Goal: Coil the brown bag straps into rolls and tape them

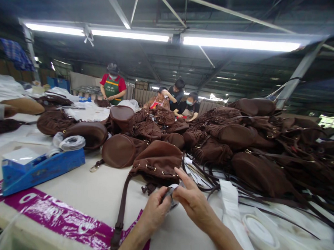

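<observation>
Both hands meet just in front of a brown drawstring bucket bag, which lies on its side with its gathered mouth toward me. My left hand is closed in a pinch on a small whitish, shiny strip. From the other side my right hand pinches the same strip, its index finger stretched toward the bag's mouth. The fingers hide most of the strip, so its exact kind cannot be made out. A brown strap with a dark buckle runs from the bag down beside my left forearm.
More brown bags are piled across the back and right. A blue box with tape rolls stands left, near purple printed plastic. White strips and a white roll lie right. Several co-workers are behind the pile.
</observation>
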The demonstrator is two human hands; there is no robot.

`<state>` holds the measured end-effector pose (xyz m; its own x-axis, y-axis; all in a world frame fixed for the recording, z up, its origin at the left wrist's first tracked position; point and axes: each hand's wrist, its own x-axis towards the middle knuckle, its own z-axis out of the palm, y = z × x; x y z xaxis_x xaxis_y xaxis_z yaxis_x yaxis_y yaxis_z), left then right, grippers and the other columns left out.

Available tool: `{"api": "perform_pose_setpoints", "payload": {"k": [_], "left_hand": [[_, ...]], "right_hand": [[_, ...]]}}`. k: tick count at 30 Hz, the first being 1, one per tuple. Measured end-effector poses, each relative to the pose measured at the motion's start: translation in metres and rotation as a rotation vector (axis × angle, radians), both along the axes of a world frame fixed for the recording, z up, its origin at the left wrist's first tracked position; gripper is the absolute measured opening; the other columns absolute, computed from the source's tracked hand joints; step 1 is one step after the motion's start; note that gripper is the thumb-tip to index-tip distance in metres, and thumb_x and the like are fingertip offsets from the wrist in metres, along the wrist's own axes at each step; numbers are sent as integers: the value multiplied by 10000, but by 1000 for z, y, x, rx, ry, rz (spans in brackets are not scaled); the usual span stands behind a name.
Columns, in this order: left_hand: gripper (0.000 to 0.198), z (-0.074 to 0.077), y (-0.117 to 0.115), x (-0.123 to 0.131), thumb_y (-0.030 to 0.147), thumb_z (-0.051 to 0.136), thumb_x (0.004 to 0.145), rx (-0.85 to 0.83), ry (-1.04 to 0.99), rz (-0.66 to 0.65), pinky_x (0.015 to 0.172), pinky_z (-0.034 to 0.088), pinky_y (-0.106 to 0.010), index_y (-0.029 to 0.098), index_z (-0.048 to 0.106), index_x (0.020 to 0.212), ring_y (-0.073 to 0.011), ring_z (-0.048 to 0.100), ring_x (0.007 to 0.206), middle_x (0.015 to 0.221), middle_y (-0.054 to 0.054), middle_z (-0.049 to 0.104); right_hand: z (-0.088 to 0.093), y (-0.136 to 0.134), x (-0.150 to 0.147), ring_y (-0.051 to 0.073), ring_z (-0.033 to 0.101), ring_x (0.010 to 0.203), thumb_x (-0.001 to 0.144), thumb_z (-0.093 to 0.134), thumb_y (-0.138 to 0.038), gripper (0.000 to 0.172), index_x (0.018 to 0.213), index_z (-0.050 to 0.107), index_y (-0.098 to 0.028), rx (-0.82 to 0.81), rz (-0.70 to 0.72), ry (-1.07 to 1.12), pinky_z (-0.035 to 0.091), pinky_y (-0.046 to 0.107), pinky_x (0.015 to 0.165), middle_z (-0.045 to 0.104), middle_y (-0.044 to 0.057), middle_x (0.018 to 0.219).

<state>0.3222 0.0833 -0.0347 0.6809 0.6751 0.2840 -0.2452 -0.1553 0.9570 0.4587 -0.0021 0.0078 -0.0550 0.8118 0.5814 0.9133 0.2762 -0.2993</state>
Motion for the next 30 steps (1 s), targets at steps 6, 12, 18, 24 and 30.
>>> {"api": "perform_pose_setpoints", "payload": {"k": [6, 12, 18, 24, 30], "left_hand": [[225, 2, -1, 0, 320, 503, 846, 30, 19, -18, 704, 381, -265, 142, 633, 891, -176, 483, 780, 808, -28, 574], [265, -1, -1, 1, 385, 475, 848, -17, 58, -87, 609, 347, -246, 144, 587, 861, -131, 417, 650, 705, 14, 490], [295, 3, -2, 0, 413, 463, 871, -2, 55, -92, 660, 367, -248, 147, 588, 847, -147, 465, 720, 756, 3, 529], [303, 5, -1, -4, 433, 523, 872, 87, 102, -6, 728, 376, -259, 152, 632, 904, -177, 507, 815, 830, -15, 581], [312, -5, 2, -3, 438, 543, 867, 84, 102, 23, 695, 375, -248, 154, 667, 903, -165, 502, 776, 807, -10, 594]], "right_hand": [[18, -1, 3, 195, 582, 1108, 917, 472, -126, 190, 864, 612, -242, -121, 152, 31, 376, 379, 1024, 688, 41, 1087], [14, 3, 1, 161, 569, 742, 940, 414, -149, 210, 807, 562, -216, -53, 76, -42, 439, 283, 776, 627, 15, 762], [5, 6, 0, 158, 577, 715, 926, 433, -135, 182, 824, 563, -214, 0, -16, -2, 419, 246, 669, 637, 11, 753], [0, 12, -10, 166, 589, 703, 869, 514, -148, 112, 837, 591, -223, 62, -87, 120, 444, 259, 669, 640, 1, 733], [-2, 11, 1, 184, 673, 878, 807, 592, -169, 565, 1352, 454, -214, -104, 4, 476, 521, 328, 850, 723, 34, 995]]}}
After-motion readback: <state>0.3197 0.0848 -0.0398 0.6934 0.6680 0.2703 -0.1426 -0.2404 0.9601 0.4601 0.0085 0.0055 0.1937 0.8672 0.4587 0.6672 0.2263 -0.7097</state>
